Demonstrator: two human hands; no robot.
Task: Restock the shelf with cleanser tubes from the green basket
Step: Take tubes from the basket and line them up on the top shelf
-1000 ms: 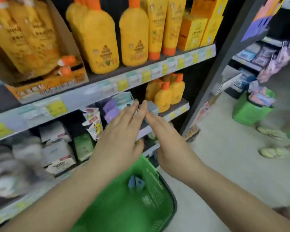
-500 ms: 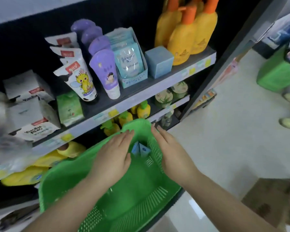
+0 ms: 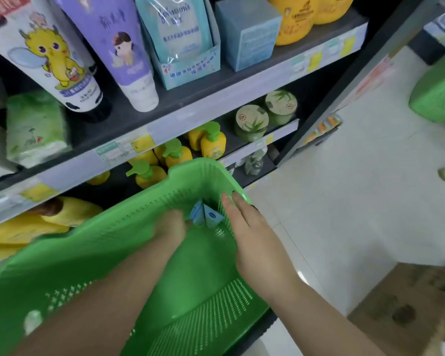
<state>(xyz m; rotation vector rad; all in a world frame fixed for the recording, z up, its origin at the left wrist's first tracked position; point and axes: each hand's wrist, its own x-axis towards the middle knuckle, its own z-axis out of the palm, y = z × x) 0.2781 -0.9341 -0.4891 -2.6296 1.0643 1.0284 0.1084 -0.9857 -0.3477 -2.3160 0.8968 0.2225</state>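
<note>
From the head view, a green basket (image 3: 88, 265) with perforated walls sits tilted in front of the shelf (image 3: 216, 98), its far corner close under the shelf's lower edge. Two light blue cleanser tubes (image 3: 206, 215) lie in that far corner, leaning against each other and against the basket wall.

The left hand (image 3: 168, 227) reaches down into the basket, just beside the tubes on their left. Its fingers point down and away and are hidden behind the back of the hand, so I cannot tell whether they grip a tube or only touch it. The right hand (image 3: 252, 235) lies along the right inner wall of the basket, its fingers (image 3: 229, 204) straight and held close together, their tips just beside the tubes on the right and near the rim; they hold nothing.

On the shelf above stand a white tube with a yellow dragon (image 3: 54, 62), a purple tube (image 3: 121, 47), a pale blue display carton (image 3: 190, 68) with sachets, a blue box (image 3: 247, 32) and orange-yellow bottles (image 3: 296, 19). A green pack (image 3: 34, 127) lies at the left. On the level below are yellow pump bottles (image 3: 211, 142) with green tops and round aloe jars (image 3: 252, 119). A second green basket (image 3: 437, 91) stands on the pale floor at the right, and a brown cardboard box (image 3: 406, 304) sits at the lower right.
</note>
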